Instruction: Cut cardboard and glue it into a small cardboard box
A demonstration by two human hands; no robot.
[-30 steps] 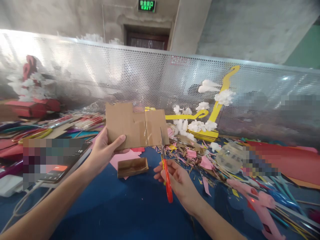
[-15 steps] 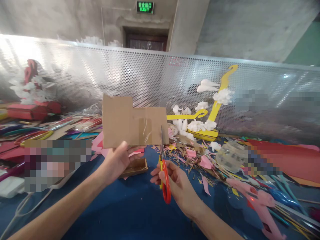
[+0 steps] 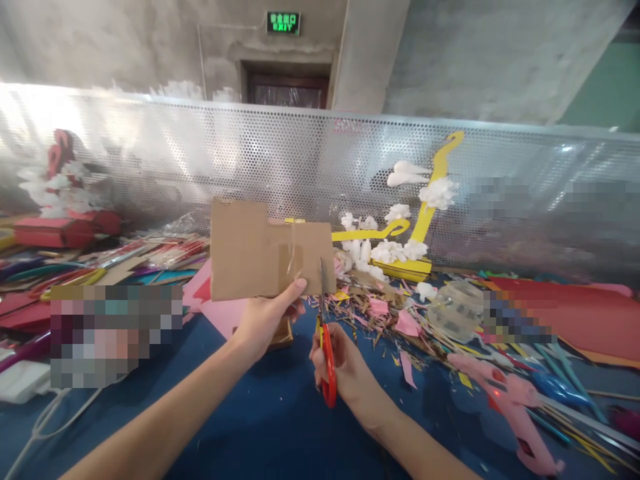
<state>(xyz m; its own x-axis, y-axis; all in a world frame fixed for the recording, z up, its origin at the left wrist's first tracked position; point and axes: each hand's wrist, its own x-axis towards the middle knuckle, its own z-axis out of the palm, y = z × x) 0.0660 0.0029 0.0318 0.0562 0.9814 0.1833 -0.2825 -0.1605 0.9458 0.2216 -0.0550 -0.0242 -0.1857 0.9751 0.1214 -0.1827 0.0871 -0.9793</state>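
Observation:
My left hand (image 3: 267, 317) pinches the lower edge of a notched brown cardboard sheet (image 3: 250, 250) and holds it upright over the blue table. A strip of clear tape runs down its right half. My right hand (image 3: 345, 363) grips red-handled scissors (image 3: 326, 353); their blades point up and meet the sheet's bottom right edge. A small brown cardboard box (image 3: 283, 332) lies on the table, mostly hidden behind my left hand.
A perforated metal screen (image 3: 200, 160) walls off the far side. Pink and yellow paper scraps (image 3: 385, 310), a tape roll (image 3: 455, 310), a pink glue gun (image 3: 510, 400), a yellow model with white flowers (image 3: 405, 250) and coloured paper sheets lie on the blue tabletop (image 3: 250, 427).
My left hand has slid right along the sheet's lower edge, from its left part to near the tape. The scissors have closed in on the bottom right edge.

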